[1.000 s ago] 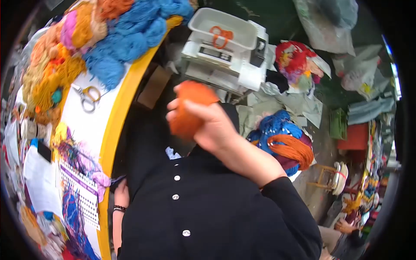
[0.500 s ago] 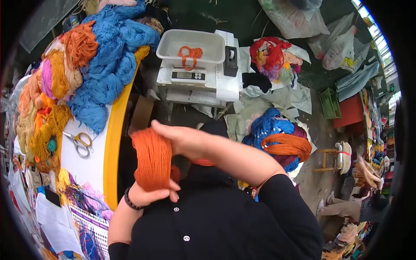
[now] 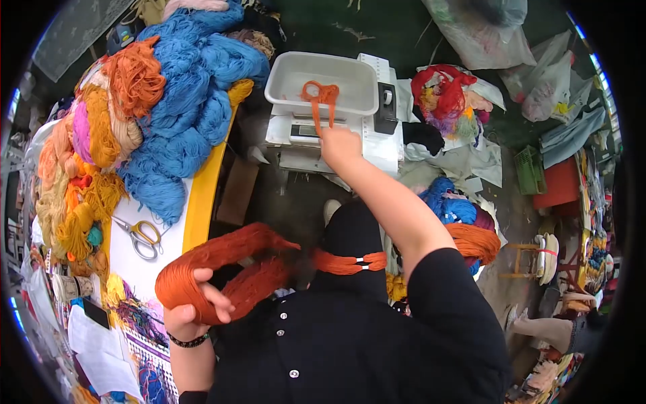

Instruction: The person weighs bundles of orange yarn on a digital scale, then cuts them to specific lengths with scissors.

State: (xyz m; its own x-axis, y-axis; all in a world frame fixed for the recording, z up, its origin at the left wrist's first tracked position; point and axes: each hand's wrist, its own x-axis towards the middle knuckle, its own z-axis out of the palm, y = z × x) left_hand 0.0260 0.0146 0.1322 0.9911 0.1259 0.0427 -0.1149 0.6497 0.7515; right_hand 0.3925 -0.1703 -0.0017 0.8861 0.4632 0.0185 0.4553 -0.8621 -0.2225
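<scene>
My left hand [image 3: 195, 310] grips one end of a rust-orange yarn skein [image 3: 192, 269], its thumb and fingers wrapped around the strands. The rest of the skein fans out to the right in a loose loop. My right hand [image 3: 342, 148] reaches forward, closed on a small orange yarn hank [image 3: 319, 104] that hangs over the front rim of a white plastic tub [image 3: 369, 81]. That tub sits on a digital scale [image 3: 303, 132]. Across my leg lies another orange yarn bundle [image 3: 340, 262] with white bands.
Scissors [image 3: 140, 236] lie on the yellow-edged table [image 3: 202, 202] at left, beside heaped blue yarn [image 3: 188, 101]. Blue yarn [image 3: 451, 202] and an orange skein [image 3: 474, 242] are piled at right. Plastic bags [image 3: 484, 40] stand at the back. Another person's leg [image 3: 545, 330] shows far right.
My right hand has left the skein and moved forward to the hank at the tub. The skein, earlier held compactly between both hands, now spreads from my left hand, which has moved left.
</scene>
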